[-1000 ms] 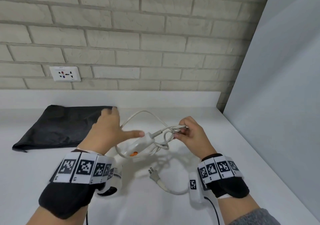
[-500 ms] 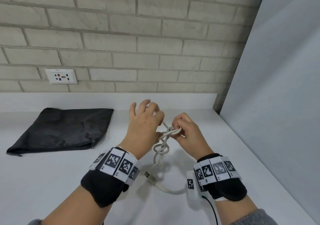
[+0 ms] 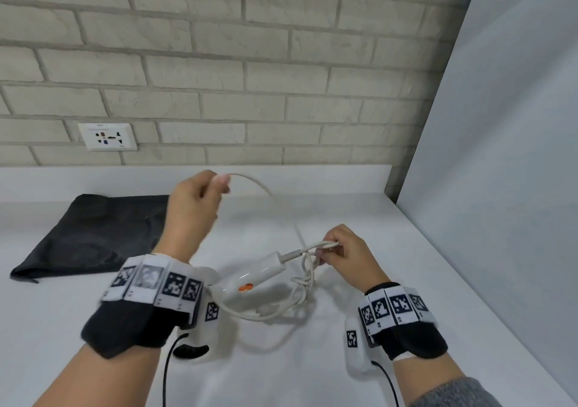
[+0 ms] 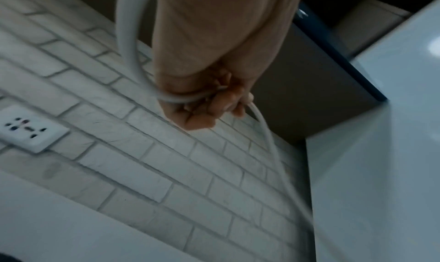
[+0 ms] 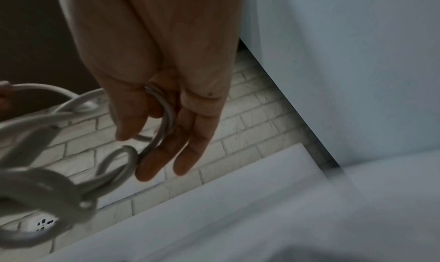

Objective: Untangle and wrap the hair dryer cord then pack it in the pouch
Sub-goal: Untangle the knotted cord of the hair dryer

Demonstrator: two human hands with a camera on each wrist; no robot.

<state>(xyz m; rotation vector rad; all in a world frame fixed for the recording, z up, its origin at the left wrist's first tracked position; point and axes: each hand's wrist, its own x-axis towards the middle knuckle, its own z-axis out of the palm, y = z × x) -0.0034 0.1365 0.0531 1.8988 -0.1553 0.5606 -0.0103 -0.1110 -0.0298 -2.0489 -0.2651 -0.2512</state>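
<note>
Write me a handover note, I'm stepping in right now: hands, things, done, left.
Left hand: raised, gripping a stretch of cord, pulling it out.
Right hand: pinching cord loops beside the hair dryer, which looks lifted off the counter.
Pouch: flat on the counter, far left.
Done: untangling started.
Left: clear the tangle below the dryer, wrap the cord, pack it in the pouch.

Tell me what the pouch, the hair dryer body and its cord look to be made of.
Pouch: dark, matte woven fabric, probably nylon or polyester; it lies limp and creased.
Hair dryer: smooth glossy white plastic, judging by the bright highlights; orange switch.
Cord: off-white flexible sheath, likely rubber or PVC; it bends in soft loops where the right hand pinches it and arcs from the left hand.
</note>
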